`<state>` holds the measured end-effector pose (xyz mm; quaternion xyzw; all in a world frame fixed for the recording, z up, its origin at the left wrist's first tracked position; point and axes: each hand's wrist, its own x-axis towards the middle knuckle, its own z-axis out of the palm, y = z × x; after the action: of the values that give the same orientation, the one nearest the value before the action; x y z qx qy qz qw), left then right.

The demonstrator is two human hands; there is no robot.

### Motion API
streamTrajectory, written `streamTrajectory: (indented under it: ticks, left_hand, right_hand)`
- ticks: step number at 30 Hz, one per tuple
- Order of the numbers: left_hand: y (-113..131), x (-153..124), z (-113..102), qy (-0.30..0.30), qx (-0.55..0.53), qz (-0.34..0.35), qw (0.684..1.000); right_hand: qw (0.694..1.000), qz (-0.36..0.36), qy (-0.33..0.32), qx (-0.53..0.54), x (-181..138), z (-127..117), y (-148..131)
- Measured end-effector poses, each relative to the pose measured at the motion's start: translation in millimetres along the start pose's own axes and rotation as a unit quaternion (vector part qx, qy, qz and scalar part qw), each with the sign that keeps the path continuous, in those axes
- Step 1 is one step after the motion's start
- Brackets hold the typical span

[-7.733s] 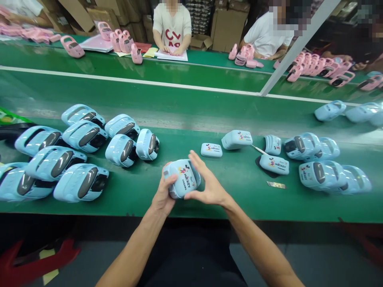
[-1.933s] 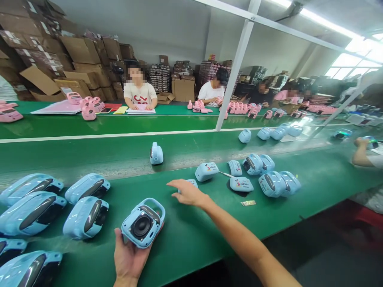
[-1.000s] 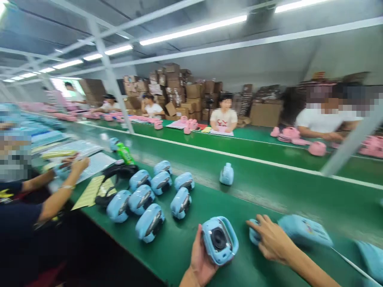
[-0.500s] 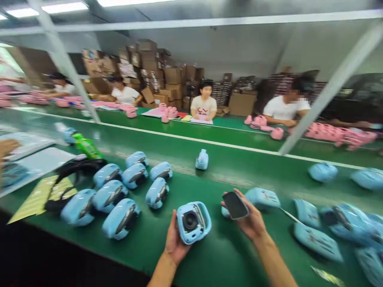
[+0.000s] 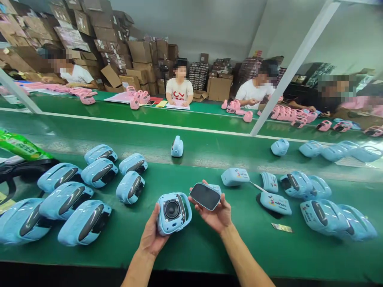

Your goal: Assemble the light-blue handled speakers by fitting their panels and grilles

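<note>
My left hand [image 5: 153, 235] is closed around a light-blue speaker housing [image 5: 165, 223], whose round black speaker cone faces up and whose loop handle points right. Just right of it, my right hand [image 5: 216, 215] grips a speaker cover [image 5: 206, 196] with a dark grey face and a blue edge. A small gap separates cover and housing. Behind the cover a bit of light blue shows, and I cannot tell whether it is a separate piece. Right of my right hand lie printed blue covers [image 5: 235, 177], one by a thin white stick.
Several blue housings [image 5: 85, 223] stand in rows at left, beside a green packet [image 5: 24, 145]. More blue housings [image 5: 326, 217] sit at right, near a small foil strip [image 5: 281, 227]. One blue unit [image 5: 177, 146] stands on the belt. Co-workers [image 5: 179, 87] sit opposite among pink parts.
My view has swung right and down. My right hand has brought the cover closer to the housing and turned it flatter. My left hand still holds the housing.
</note>
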<state>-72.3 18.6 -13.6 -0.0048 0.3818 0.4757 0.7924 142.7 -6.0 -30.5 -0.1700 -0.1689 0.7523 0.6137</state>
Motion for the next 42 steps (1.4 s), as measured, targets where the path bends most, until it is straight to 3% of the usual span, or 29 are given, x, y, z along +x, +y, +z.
streamTrajectory:
  ticks: [5, 8, 10, 13, 15, 19, 27, 36, 42]
  left_hand:
    - [1.1, -8.5, 10.6, 0.051, 0.016, 0.017, 0.998]
    - [1.1, -10.5, 6.1, 0.061, 0.044, 0.038, 0.996]
    - [-0.4, -12.1, 2.0, 0.040, 0.081, 0.062, 0.994]
    - [-4.2, -15.6, -1.3, -0.006, 0.154, 0.099, 0.983]
    - [-6.2, -18.2, -1.2, -0.016, 0.193, 0.114, 0.974]
    - [-6.8, -22.4, 0.7, -0.034, 0.225, 0.126, 0.965]
    - [-4.6, -26.5, 1.5, -0.038, 0.236, 0.125, 0.963]
    - [-2.1, -29.7, 4.3, -0.045, 0.246, 0.141, 0.958]
    - [-2.8, -32.5, 9.7, -0.023, 0.279, 0.136, 0.950]
  right_hand:
    - [0.998, -0.035, 0.019, -0.047, 0.1, 9.3, 7.9]
    - [0.976, -0.100, 0.011, -0.196, -0.6, 10.5, 9.5]
    - [0.928, -0.138, -0.006, -0.347, -2.0, 13.2, 10.0]
    - [0.812, -0.177, -0.050, -0.554, -4.8, 23.8, 11.7]
    - [0.745, -0.191, -0.096, -0.631, -5.7, 32.9, 13.8]
    - [0.686, -0.195, -0.170, -0.680, -4.6, 43.5, 18.0]
    - [0.640, -0.202, -0.219, -0.708, -3.3, 41.2, 16.4]
    - [0.657, -0.206, -0.216, -0.693, -3.6, 45.4, 11.0]
    - [0.646, -0.198, -0.220, -0.703, -3.0, 47.8, 5.8]
